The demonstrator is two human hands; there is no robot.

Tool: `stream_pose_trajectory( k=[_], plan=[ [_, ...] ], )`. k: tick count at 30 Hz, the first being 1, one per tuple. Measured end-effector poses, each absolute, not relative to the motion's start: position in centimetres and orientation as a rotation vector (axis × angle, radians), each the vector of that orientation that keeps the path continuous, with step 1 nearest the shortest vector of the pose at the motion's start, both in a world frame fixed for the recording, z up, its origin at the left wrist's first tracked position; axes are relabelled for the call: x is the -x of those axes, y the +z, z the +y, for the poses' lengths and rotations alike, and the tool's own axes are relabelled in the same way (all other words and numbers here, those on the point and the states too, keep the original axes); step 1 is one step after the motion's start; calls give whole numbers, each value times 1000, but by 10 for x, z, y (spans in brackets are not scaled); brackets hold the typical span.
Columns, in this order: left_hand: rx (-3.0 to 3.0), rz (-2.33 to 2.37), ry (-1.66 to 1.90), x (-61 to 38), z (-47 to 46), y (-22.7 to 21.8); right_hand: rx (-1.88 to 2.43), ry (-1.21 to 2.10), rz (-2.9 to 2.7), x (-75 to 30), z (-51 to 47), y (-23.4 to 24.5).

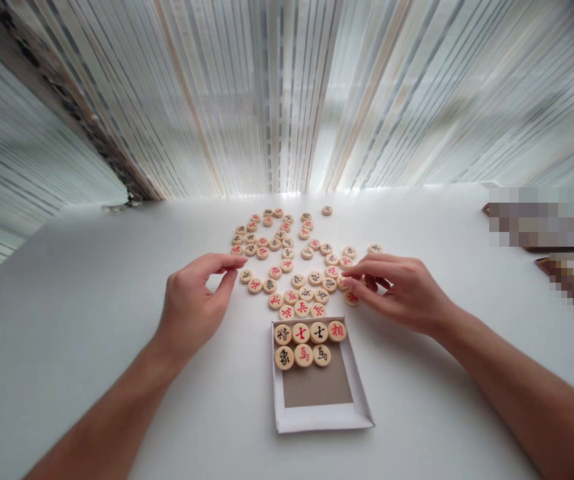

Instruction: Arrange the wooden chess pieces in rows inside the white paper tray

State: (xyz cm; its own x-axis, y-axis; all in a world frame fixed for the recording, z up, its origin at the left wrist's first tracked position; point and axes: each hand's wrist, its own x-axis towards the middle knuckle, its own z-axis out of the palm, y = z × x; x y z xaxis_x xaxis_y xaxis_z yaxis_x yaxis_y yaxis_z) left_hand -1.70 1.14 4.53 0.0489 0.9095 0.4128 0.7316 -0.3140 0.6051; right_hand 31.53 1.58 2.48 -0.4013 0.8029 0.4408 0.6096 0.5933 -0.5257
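Note:
Several round wooden chess pieces with red or black characters lie scattered on a white table. In front of them sits a shallow white box with a brown floor, holding several pieces in two rows at its far end. My left hand hovers left of the scatter, thumb and forefinger curled near each other close to a piece, nothing visibly between them. My right hand rests at the right edge of the scatter, fingers bent over pieces, fingertips touching one.
Striped curtains hang behind the table's far edge. Blurred brownish objects lie at the right rim of the table. Bare white tabletop spreads to the left and in front of the box.

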Motion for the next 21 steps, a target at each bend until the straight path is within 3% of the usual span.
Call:
stream_pose_trajectory(
  k=[21],
  plan=[
    [-2165,1611,957,16,13,41,1086,437,-2145,-312,14,21]
  ],
)
